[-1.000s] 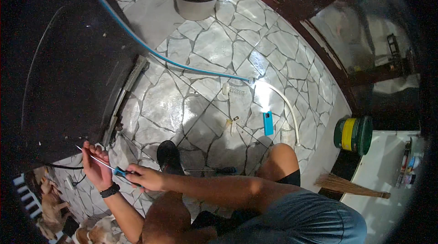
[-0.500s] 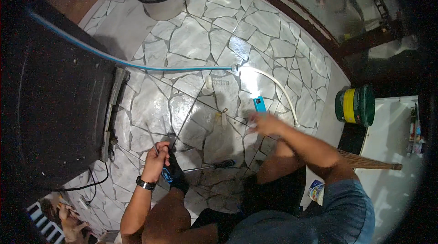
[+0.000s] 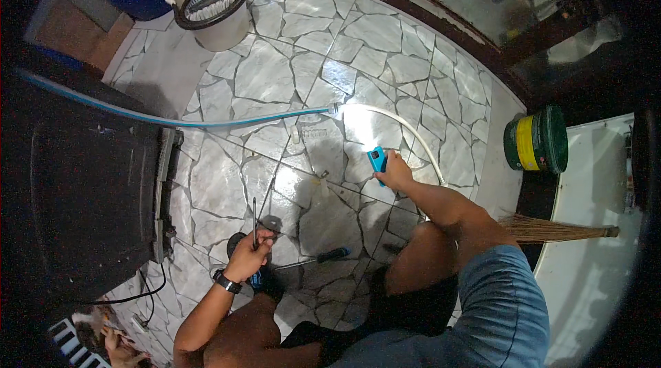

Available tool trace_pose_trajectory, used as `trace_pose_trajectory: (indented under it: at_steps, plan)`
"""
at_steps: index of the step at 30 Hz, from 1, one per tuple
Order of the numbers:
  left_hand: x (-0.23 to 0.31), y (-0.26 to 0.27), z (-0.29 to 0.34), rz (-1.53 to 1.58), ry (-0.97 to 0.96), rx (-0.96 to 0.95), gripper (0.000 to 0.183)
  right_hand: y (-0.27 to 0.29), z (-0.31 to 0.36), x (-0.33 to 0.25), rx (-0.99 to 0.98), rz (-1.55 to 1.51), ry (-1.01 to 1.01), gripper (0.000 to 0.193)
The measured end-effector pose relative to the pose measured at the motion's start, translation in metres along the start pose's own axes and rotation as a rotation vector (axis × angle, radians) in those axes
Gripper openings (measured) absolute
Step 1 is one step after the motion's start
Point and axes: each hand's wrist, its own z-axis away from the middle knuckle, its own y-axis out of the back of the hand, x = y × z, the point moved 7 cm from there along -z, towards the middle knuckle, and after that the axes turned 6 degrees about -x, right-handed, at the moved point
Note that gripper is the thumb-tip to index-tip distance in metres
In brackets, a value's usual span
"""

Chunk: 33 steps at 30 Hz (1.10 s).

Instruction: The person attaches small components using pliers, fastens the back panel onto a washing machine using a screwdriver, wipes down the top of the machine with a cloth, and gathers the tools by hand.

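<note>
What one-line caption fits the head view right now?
Left hand grips a thin screwdriver; right hand holds a small blue device above the stone-tiled floor.

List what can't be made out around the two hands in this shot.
- Head view: the thin rod's lower end is hidden inside the left hand.
- The blue device's right side is covered by the right hand; glare from its light washes out the tiles beside it.
- The dark appliance's face is lost in shadow.
- The screwdriver's tip is too small.
</note>
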Motion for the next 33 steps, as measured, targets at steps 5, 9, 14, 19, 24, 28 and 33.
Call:
trace_pose_trajectory:
  at_steps: [5, 9, 14, 19, 24, 28, 33]
  plan:
    - [-0.003, 0.004, 0.003, 0.032, -0.005, 0.002, 0.022, -0.005, -0.009, -0.001, 0.053, 0.012, -0.059, 0.084]
    - [0.012, 0.015, 0.007, -0.037, -0.039, -0.012, 0.022, 0.006, -0.005, 0.004, 0.105, -0.033, -0.118, 0.088]
    - [0.009, 0.118, 0.080, -0.386, -0.042, 0.333, 0.026, 0.116, 0.092, 0.098, 0.284, -0.249, 0.080, 0.054]
    - [-0.087, 0.115, 0.244, -0.670, 0.133, 0.214, 0.037, 0.071, 0.445, 0.239, -0.523, -0.538, -0.321, 0.040]
    - [-0.147, 0.002, 0.457, -0.334, 0.603, 0.004, 0.030, 0.036, 0.690, 0.159, -0.816, -1.221, -0.447, 0.053]
    - [-0.144, -0.070, 0.563, 0.068, 0.602, 0.007, 0.026, 0.090, 0.699, 0.083, -0.809, -1.299, -0.339, 0.055]
    - [-0.050, -0.106, 0.624, 0.081, 0.688, 0.236, 0.029, 0.180, 0.698, 0.050, -0.700, -0.767, -0.103, 0.065]
